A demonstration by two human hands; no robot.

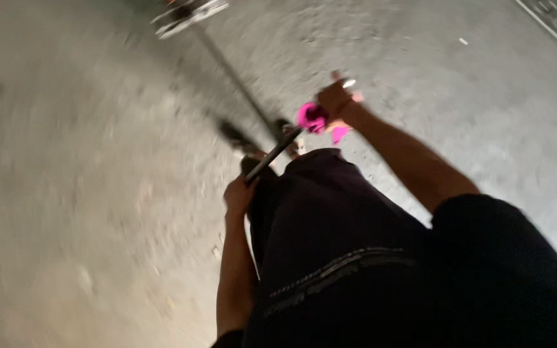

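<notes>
Here, left hand (240,193) and right hand (334,98) both grip the long pole (272,151).

The floor (98,161) looks like rough, matt concrete, the long pole (240,84) dull dark metal, its pink grip (311,117) glossy plastic.

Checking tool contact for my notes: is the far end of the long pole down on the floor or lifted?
Down. The pole slants from both hands to a blurred head resting on the concrete floor.
</notes>
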